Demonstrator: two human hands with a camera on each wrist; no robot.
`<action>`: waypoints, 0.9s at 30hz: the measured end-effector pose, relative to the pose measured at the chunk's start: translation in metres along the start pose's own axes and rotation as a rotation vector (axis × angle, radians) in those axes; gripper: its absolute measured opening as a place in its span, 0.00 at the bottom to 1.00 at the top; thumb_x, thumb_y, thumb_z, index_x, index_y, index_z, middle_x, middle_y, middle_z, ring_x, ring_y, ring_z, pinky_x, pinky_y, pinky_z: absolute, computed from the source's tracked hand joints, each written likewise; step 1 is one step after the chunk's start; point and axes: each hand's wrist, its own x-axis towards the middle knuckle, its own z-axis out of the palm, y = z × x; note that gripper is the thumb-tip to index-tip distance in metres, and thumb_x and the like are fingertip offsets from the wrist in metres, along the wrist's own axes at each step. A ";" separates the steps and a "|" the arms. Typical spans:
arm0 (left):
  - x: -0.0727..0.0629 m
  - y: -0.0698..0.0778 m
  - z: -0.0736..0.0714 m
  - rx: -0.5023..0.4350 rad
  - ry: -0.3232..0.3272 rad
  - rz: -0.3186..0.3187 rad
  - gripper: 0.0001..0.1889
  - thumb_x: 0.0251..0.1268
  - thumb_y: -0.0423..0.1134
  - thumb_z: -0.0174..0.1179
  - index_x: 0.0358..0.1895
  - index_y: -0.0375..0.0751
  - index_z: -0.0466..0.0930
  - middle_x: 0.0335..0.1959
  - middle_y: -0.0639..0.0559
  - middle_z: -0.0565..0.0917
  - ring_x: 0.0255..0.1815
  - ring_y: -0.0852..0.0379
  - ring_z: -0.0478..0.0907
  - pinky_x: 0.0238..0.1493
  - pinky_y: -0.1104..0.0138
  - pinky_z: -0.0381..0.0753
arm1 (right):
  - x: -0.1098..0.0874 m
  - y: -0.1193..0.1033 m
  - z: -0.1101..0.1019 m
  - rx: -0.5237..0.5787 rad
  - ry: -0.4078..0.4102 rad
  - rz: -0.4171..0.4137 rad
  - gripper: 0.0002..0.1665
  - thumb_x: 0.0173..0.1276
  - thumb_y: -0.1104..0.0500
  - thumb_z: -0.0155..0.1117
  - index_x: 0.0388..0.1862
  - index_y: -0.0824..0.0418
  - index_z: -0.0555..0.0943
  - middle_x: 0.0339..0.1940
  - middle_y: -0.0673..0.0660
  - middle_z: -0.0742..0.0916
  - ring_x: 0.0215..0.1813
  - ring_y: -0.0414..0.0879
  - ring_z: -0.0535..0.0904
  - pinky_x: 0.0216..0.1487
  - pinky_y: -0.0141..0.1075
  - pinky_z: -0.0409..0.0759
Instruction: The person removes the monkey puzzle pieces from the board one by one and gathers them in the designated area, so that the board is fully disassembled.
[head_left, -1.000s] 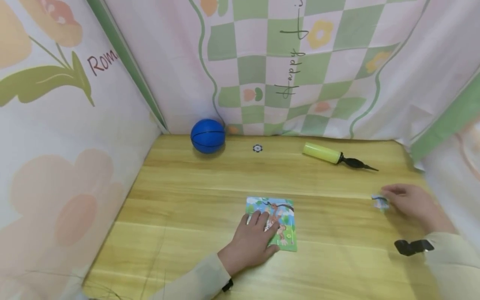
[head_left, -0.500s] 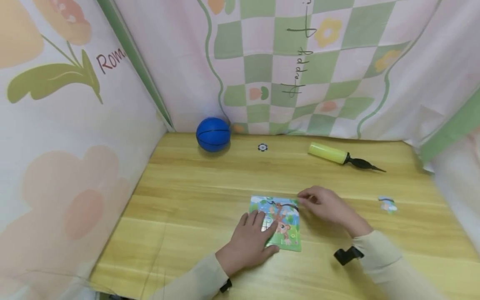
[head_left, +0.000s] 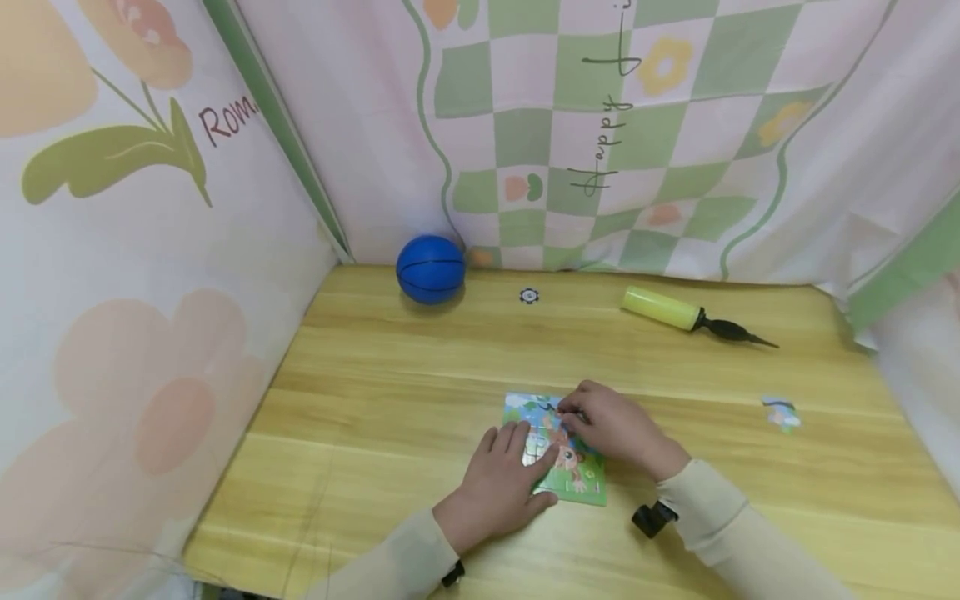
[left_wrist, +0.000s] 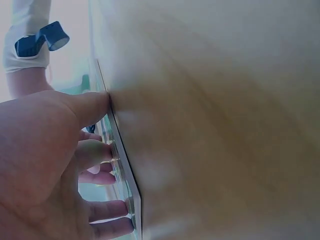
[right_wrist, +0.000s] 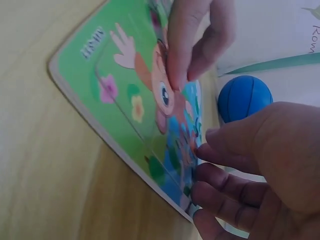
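Note:
A jigsaw puzzle [head_left: 592, 493] with a monkey picture lies on the wooden table; a pale gridded patch shows between its printed parts. Spread over its left side is my left hand [head_left: 498, 482], fingers extended on the surface, thumb at the near edge in the left wrist view. My right hand [head_left: 611, 425] reaches over the upper right of the puzzle. In the right wrist view its curled fingertips [right_wrist: 202, 192] meet the board; whether a piece sits between thumb and index is hidden. Some loose puzzle piece or pieces [head_left: 782, 413], with blue sky and a dark branch, lie farther right.
A blue ball [head_left: 431, 269] sits at the back left of the table [head_left: 405, 358]. Beside it lies a small black-and-white disc [head_left: 529, 296]. Toward the back right rests a yellow-green hand pump [head_left: 663, 308] with a black nozzle. Printed curtains [head_left: 540, 150] border the table.
My right hand has left the loose piece at the right and moved left, first to the puzzle's upper right corner, then over its surface. My left hand has stayed on the puzzle.

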 end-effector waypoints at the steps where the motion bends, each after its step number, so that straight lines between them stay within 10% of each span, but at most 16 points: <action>1: 0.000 0.000 0.000 0.005 0.005 0.000 0.37 0.74 0.73 0.33 0.81 0.67 0.53 0.77 0.38 0.58 0.75 0.42 0.56 0.70 0.47 0.64 | 0.000 -0.001 0.001 0.001 0.003 0.006 0.13 0.74 0.56 0.66 0.50 0.61 0.88 0.43 0.51 0.84 0.41 0.42 0.80 0.43 0.44 0.83; 19: 0.004 0.003 0.003 -0.018 0.022 -0.009 0.37 0.72 0.74 0.34 0.81 0.67 0.55 0.75 0.38 0.59 0.74 0.43 0.57 0.70 0.47 0.65 | 0.000 0.008 0.000 0.472 0.037 0.166 0.09 0.76 0.58 0.64 0.50 0.60 0.81 0.36 0.51 0.87 0.36 0.45 0.83 0.38 0.38 0.83; 27: 0.003 0.002 0.002 -0.043 0.010 -0.018 0.37 0.73 0.73 0.34 0.81 0.66 0.55 0.75 0.38 0.58 0.75 0.42 0.56 0.71 0.47 0.62 | -0.024 0.066 -0.047 0.506 0.051 0.271 0.21 0.75 0.48 0.64 0.57 0.61 0.83 0.45 0.55 0.88 0.46 0.49 0.83 0.48 0.42 0.81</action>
